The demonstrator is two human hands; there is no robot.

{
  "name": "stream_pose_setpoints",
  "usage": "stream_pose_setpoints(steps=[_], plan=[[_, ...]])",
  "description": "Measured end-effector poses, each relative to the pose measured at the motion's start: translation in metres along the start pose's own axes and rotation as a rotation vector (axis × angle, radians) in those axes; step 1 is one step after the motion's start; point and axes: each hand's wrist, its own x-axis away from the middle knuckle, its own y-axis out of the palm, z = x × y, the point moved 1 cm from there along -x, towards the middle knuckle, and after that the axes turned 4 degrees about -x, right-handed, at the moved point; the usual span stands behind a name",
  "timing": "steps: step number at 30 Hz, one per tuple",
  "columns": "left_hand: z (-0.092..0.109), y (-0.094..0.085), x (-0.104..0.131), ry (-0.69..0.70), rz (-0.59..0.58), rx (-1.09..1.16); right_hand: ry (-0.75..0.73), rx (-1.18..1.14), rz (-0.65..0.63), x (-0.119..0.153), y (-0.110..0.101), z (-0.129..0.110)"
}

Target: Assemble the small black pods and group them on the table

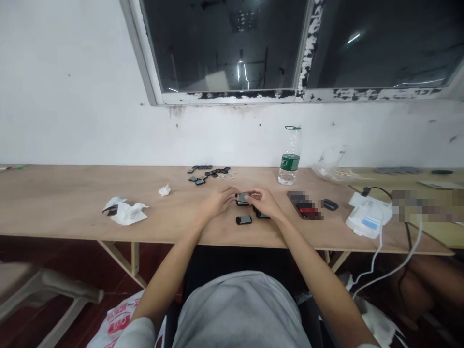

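My left hand [218, 201] and my right hand [266, 201] meet over the table. Between their fingertips is a small black device with a grey panel [242, 198]. My left fingers pinch its left end, while my right thumb presses on the right part of its face. Just below lies a similar black device [243, 220], flat on the wood. Another black device [261, 214] is partly covered by my right hand. Farther back, several more small black devices [200, 181] are spread out, with tiny white pieces [227, 175] beside them.
A water bottle [289, 166] stands near the wall. To the right are a phone [303, 205], a black oval object [329, 205] and a white power strip [368, 217] with cables. Crumpled tissues [128, 211] lie to the left. Someone's bare leg [409, 285] shows at lower right.
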Motion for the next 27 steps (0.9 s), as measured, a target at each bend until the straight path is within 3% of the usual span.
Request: stream_pose_setpoints(steps=[14,27], plan=[[-0.0050,0.0086,0.0043,0.108,0.085,-0.047,0.021,-0.066,-0.008,0.0001,-0.0027,0.0014],[-0.0032,0.0076,0.0023,-0.020,0.074,0.029,0.066,-0.133,0.028,-0.0008,-0.0026,0.0038]])
